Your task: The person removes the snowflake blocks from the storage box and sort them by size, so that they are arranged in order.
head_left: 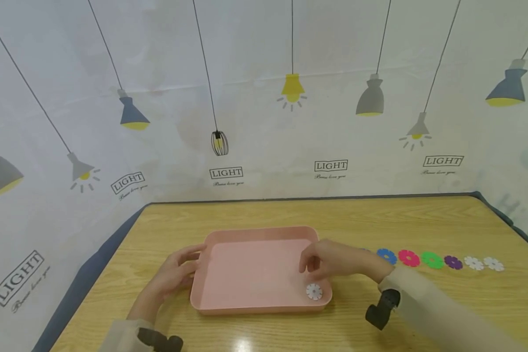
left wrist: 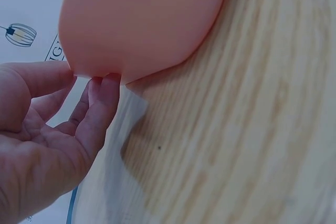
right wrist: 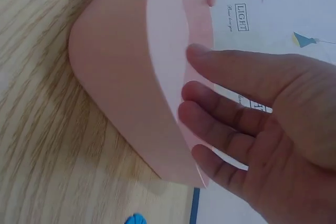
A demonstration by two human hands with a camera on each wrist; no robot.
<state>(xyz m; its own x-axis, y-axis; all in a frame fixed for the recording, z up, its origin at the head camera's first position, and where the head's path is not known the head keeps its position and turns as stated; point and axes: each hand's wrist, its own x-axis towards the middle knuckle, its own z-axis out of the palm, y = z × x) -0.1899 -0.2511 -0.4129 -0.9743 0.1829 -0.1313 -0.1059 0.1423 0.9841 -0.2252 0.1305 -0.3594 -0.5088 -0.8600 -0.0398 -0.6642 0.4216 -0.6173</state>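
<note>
A pink rectangular tray [head_left: 255,274] lies on the wooden table. My left hand [head_left: 174,272] is at its left side, and in the left wrist view the fingertips [left wrist: 111,82] hold the tray's edge. Above the tray's right part hovers my right hand [head_left: 327,259], its fingers loosely bent and nothing between them. Inside the tray, at the near right corner, lies a white notched plastic disc [head_left: 314,292], a flower-like piece. The right wrist view shows the tray's outer wall [right wrist: 115,77] beyond the bent fingers.
Right of the tray a row of similar discs lies on the table: blue [head_left: 386,256], pink [head_left: 409,258], green [head_left: 432,260], purple [head_left: 453,262] and white [head_left: 473,263]. Another disc is partly hidden behind the right wrist. A lamp-printed curtain [head_left: 264,122] borders the table's back.
</note>
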